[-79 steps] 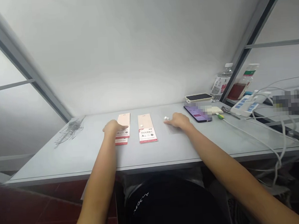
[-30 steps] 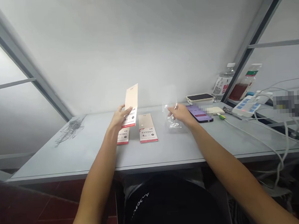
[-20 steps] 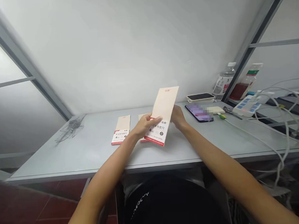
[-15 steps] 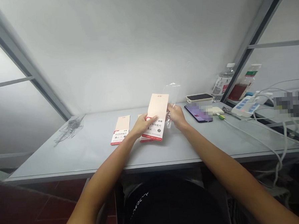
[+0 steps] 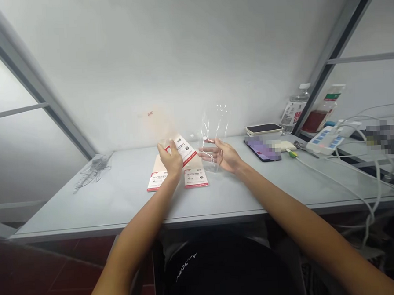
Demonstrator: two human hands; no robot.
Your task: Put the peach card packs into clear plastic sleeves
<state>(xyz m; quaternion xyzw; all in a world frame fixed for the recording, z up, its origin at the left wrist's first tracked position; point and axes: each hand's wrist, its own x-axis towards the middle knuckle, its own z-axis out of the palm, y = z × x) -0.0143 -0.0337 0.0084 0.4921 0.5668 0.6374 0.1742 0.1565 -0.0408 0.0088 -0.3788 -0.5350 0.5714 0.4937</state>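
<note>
Head view: left hand point(image 5: 171, 160), grip clamped on tilted packet point(image 5: 183, 147); right hand point(image 5: 226, 155), grip pinching clear sleeve point(image 5: 217, 123).

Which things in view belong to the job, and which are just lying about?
In the job, probably:
tilted packet in the left hand
clear plastic bag at the right hand
flat packet on the left
flat packet on the right

Apparently lying about:
purple-screen phone
dark-screen phone
white-capped bottle
bottle of dark red liquid
power strip
</note>
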